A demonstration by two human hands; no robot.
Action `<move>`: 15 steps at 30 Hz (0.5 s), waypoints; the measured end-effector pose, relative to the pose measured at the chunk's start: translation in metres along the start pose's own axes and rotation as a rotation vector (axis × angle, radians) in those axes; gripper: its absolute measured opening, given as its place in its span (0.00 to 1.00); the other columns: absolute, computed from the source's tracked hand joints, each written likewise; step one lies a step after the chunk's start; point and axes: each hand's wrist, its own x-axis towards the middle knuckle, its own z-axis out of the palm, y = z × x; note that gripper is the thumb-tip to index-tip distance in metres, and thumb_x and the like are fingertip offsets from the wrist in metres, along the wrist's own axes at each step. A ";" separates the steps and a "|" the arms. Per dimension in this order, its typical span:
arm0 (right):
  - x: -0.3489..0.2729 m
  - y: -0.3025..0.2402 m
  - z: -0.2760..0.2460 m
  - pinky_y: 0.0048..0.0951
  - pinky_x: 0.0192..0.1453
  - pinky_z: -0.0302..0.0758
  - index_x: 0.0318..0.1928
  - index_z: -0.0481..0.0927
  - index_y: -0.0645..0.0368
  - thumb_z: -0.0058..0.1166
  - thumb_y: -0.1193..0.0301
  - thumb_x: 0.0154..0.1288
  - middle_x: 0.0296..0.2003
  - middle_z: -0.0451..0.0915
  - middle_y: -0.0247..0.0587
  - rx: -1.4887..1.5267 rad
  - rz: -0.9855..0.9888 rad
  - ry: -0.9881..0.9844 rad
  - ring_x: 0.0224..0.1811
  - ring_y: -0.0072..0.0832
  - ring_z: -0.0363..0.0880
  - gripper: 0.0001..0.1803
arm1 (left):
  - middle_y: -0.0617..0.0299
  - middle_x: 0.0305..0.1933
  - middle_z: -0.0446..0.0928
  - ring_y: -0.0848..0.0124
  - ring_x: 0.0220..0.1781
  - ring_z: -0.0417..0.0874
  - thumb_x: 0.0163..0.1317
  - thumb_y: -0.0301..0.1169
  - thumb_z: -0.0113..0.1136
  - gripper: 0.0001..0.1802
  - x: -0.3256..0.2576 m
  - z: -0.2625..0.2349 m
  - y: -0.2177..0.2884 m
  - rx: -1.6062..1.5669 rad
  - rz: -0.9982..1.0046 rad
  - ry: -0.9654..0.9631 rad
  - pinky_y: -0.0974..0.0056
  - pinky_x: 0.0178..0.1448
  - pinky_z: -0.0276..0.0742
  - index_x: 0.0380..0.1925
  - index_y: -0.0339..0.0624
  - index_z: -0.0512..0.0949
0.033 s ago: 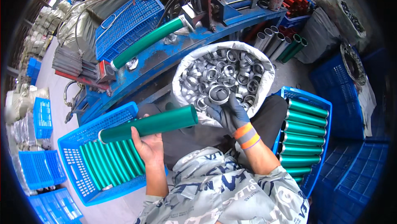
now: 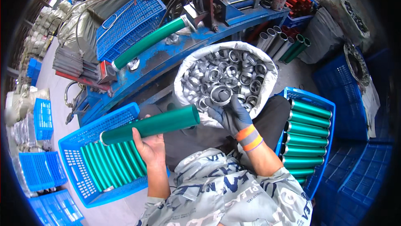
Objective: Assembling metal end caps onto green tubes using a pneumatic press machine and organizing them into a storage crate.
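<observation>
My bare left hand (image 2: 150, 144) is closed around a green metal tube (image 2: 154, 125), held slantwise above the left crate. A silver ring sits on the tube's left end; its right end is an open mouth. My right hand (image 2: 234, 116), in a dark glove with an orange and grey cuff, pinches a silver metal ring (image 2: 221, 95) by its lower edge. That ring is apart from the tube, at the near side of a white sack (image 2: 270, 65) full of similar rings. Another green tube (image 2: 150, 43) lies clamped in the blue machine (image 2: 144, 73) ahead.
Blue crates with rows of green tubes stand on my left (image 2: 75, 192) and right (image 2: 330, 119). Silver and green tubes (image 2: 280, 44) stand upright beyond the sack. Stacked blue crates (image 2: 355, 176) are at the far right, more crates (image 2: 41, 169) at the far left.
</observation>
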 end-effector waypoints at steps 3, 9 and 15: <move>-0.008 -0.003 0.014 0.54 0.75 0.91 0.81 0.72 0.63 0.71 0.51 0.81 0.77 0.78 0.53 0.018 -0.006 -0.160 0.79 0.54 0.81 0.42 | 0.53 0.71 0.86 0.57 0.74 0.86 0.82 0.51 0.70 0.24 0.000 0.005 -0.002 -0.026 0.000 0.012 0.45 0.78 0.84 0.65 0.50 0.83; 0.002 -0.002 0.007 0.36 0.76 0.82 0.81 0.74 0.65 0.79 0.81 0.65 0.73 0.82 0.47 -1.086 -0.313 -0.127 0.71 0.32 0.84 0.45 | 0.52 0.73 0.85 0.55 0.75 0.87 0.84 0.51 0.68 0.24 0.005 0.011 -0.008 -0.068 0.042 -0.020 0.46 0.77 0.87 0.68 0.50 0.83; 0.000 0.007 0.020 0.39 0.80 0.80 0.89 0.59 0.65 0.82 0.79 0.63 0.74 0.80 0.51 -0.609 -0.249 -0.182 0.74 0.35 0.84 0.59 | 0.51 0.74 0.85 0.56 0.72 0.89 0.86 0.42 0.66 0.19 0.003 -0.002 -0.007 0.116 0.051 -0.043 0.45 0.71 0.92 0.70 0.50 0.82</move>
